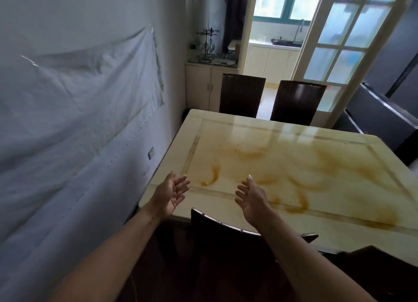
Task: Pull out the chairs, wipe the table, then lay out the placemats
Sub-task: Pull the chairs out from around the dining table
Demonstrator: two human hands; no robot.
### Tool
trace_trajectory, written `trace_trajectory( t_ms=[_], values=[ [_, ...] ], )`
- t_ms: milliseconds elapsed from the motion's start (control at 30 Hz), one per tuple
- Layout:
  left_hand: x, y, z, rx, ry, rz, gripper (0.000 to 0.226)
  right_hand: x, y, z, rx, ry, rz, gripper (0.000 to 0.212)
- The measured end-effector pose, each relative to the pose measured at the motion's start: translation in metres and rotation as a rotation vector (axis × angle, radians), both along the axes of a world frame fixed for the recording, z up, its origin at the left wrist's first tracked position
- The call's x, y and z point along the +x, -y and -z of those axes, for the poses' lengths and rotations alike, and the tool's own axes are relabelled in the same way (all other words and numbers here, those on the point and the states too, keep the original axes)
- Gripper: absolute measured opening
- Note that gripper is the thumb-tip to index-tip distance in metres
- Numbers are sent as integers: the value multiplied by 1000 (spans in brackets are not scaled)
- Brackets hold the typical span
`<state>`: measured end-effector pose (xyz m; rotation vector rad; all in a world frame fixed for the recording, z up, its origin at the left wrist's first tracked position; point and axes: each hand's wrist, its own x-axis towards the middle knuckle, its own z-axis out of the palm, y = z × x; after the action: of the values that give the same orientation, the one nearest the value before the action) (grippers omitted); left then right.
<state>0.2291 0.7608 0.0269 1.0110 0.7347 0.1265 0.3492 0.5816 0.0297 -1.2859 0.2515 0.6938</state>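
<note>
A cream marble table [294,166] with orange veining fills the middle and right of the head view. A dark wooden chair [217,240] is tucked against its near edge, just below my hands. My left hand [172,193] hovers over the table's near left corner, palm turned inward, fingers relaxed and holding nothing. My right hand [253,197] floats above the chair's top rail, palm facing left, fingers spread and empty. Two more dark chairs [242,96] [296,102] stand at the far edge. A second near chair [373,270] shows at the lower right. No cloth or placemats are visible.
A wall draped with a white sheet [90,120] runs close along the table's left side. A low cabinet [203,87] with a glass rack stands in the far corner. A glazed door [339,41] opens to a kitchen. A dark bench or sofa [380,116] lies beyond the right edge.
</note>
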Motion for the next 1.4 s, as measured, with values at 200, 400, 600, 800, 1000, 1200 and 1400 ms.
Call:
trace_trajectory(
  t_ms=[200,400,600,800,1000,1200,1400],
  values=[
    [-33,-86,-13,26,78,-55,62,-21,-76,-15,19,97,-26,50],
    [-77,-180,-21,96,97,-98,61,-61,-172,-13,-10,186,-97,53],
    [-99,-249,-15,96,63,-111,60,-86,-246,-6,-19,191,-162,53],
    [-84,-308,-3,116,28,-95,60,-67,-305,3,-18,173,-163,53],
    [-19,-364,3,139,23,-54,59,-14,-364,12,8,173,-128,51],
    [83,-416,0,148,13,57,58,63,-411,15,-4,175,-79,52],
    [168,-450,-8,185,23,129,58,132,-439,11,-10,193,-36,53]
  ],
)
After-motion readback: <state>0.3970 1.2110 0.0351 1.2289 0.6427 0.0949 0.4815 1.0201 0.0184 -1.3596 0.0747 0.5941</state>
